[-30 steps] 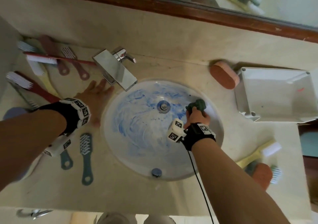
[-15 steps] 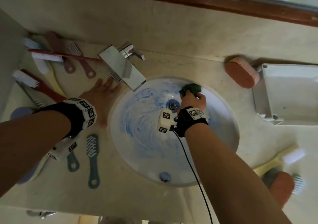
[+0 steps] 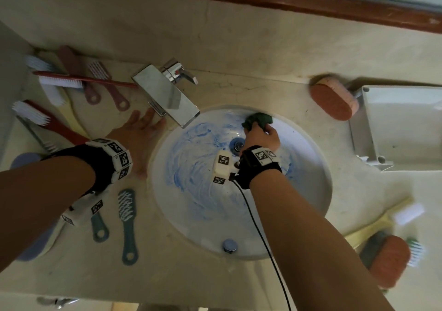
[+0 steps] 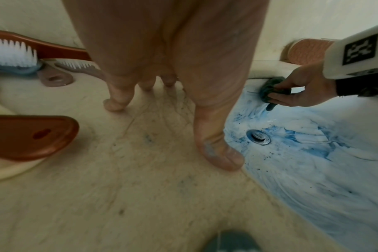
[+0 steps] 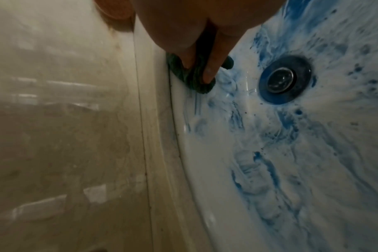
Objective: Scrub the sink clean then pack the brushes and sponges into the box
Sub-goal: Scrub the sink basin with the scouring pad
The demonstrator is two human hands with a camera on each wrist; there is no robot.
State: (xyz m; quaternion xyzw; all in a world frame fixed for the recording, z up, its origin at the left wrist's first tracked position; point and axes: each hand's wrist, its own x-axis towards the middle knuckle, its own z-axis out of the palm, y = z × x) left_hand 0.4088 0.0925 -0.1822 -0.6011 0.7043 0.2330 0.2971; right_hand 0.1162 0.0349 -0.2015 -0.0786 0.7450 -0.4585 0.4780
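Note:
The round white sink (image 3: 315, 191) (image 5: 270, 187) is smeared with blue cleaner around its drain (image 3: 238, 144) (image 4: 258, 137) (image 5: 281, 80). My right hand (image 3: 262, 135) (image 4: 291, 95) grips a dark green scouring pad (image 3: 258, 119) (image 4: 268, 87) (image 5: 194, 80) against the far inner wall just under the rim. My left hand (image 3: 141, 133) (image 4: 173, 85) lies flat with fingers spread on the counter left of the sink, beside the chrome tap (image 3: 167, 95). The white box (image 3: 401, 129) stands open at the right.
Several brushes lie at the left: red ones (image 3: 52, 122), mauve ones (image 3: 105, 83) and teal ones (image 3: 128, 222). An orange sponge (image 3: 333, 101) leans by the box; another orange sponge (image 3: 387, 260) and a yellow brush (image 3: 387, 217) lie front right. A wood-framed mirror (image 3: 311, 2) runs along the back.
My right hand has carried the green pad from the right side of the basin up to the far wall near the rim. The left hand stays flat on the counter.

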